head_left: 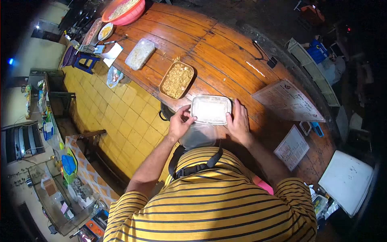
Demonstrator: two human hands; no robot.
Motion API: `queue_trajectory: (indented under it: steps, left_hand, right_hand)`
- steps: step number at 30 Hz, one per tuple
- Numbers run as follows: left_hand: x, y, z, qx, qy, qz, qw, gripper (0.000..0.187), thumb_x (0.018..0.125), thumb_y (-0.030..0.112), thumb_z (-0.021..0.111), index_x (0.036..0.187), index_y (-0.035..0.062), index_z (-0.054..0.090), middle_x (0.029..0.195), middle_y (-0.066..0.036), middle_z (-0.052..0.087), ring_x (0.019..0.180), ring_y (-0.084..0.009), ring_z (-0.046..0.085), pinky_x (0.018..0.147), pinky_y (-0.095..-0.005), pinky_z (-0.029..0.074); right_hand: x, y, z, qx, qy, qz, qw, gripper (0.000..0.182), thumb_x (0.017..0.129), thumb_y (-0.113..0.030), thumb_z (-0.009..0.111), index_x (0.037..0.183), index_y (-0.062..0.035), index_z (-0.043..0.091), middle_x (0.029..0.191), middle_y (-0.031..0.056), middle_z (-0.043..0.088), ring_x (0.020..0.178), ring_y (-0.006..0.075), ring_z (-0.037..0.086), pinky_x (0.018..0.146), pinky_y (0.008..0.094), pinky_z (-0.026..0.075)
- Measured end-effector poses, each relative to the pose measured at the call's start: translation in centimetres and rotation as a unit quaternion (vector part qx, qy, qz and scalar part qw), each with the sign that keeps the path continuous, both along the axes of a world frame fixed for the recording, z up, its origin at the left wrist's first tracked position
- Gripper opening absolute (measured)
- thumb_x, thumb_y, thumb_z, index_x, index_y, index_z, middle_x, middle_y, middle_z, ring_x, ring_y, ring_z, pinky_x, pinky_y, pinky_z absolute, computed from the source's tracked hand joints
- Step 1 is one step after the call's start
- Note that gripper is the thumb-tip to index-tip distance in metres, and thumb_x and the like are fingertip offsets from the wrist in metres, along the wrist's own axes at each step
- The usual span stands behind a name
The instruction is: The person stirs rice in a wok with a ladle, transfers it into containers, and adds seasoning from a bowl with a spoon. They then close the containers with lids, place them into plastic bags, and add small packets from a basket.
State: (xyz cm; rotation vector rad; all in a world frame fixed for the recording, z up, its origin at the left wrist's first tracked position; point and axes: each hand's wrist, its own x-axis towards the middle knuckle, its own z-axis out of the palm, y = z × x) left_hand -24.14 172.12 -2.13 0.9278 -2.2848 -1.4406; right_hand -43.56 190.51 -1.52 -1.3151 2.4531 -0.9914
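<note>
A rectangular container with a pale, bright top (211, 109) lies on the wooden table in front of the body. My left hand (182, 122) is at its left edge, thumb and fingers bent round that corner. At the right edge is my right hand (239, 122), its thumb on the rim and its fingers stretched out along the side. Between the container and the striped shirt sits a translucent container or lid (198, 136). A brown tray of crumbly yellow-brown food (177, 80) stands just beyond, to the upper left.
On the wooden table (225, 48) are a lidded container (140, 54), a red basket (123, 11), a white bowl (105, 31), printed sheets (288, 101) and a blue phone-like object (317, 129). A white box (346, 181) stands at right. A person in blue (317, 51) sits beyond the table.
</note>
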Motion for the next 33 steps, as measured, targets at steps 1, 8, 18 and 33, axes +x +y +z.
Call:
queue_trajectory:
  steps: [1, 8, 18, 33]
  left_hand:
    - [0.3, 0.4, -1.3, 0.191, 0.028, 0.091, 0.977, 0.035, 0.085, 0.017, 0.071, 0.113, -0.0002, 0.06, 0.088, -0.006, 0.067, 0.075, -0.013, 0.062, 0.069, -0.025, 0.05]
    - [0.8, 0.3, -1.7, 0.388, 0.017, 0.127, 0.913, 0.012, 0.083, 0.0, 0.064, 0.094, 0.0031, 0.06, 0.077, 0.001, 0.062, 0.059, -0.0029, 0.052, 0.049, -0.0178, 0.04]
    - [0.1, 0.4, -1.8, 0.351, 0.0, 0.117, 0.929, 0.016, 0.083, 0.005, 0.068, 0.087, 0.008, 0.053, 0.073, 0.004, 0.055, 0.057, -0.0029, 0.047, 0.049, -0.0179, 0.038]
    - [-8.6, 1.8, 6.4, -0.255, -0.203, -0.459, 0.826, 0.054, 0.088, 0.034, 0.059, 0.139, 0.0376, 0.042, 0.104, -0.014, 0.056, 0.086, -0.0329, 0.063, 0.074, -0.0427, 0.054]
  right_hand:
    - [0.3, 0.2, -0.4, -0.013, -0.105, -0.055, 0.993, 0.046, 0.082, -0.01, 0.061, 0.125, -0.0025, 0.047, 0.111, 0.0239, 0.056, 0.104, 0.0399, 0.055, 0.091, 0.0454, 0.045]
    - [3.1, 0.7, -1.9, -0.091, -0.585, -0.208, 0.779, 0.015, 0.095, -0.007, 0.052, 0.108, 0.0002, 0.048, 0.098, 0.011, 0.06, 0.079, 0.0182, 0.063, 0.071, 0.0327, 0.056]
    - [3.4, 0.9, -3.0, -0.201, -0.658, -0.23, 0.688, 0.018, 0.092, -0.003, 0.054, 0.108, 0.0021, 0.049, 0.101, 0.0139, 0.057, 0.084, 0.0241, 0.063, 0.074, 0.0367, 0.056]
    - [1.8, 2.5, -2.7, -0.175, -0.708, -0.172, 0.662, 0.016, 0.096, -0.012, 0.05, 0.104, 0.002, 0.051, 0.096, 0.0141, 0.058, 0.085, 0.0284, 0.065, 0.078, 0.0395, 0.056]
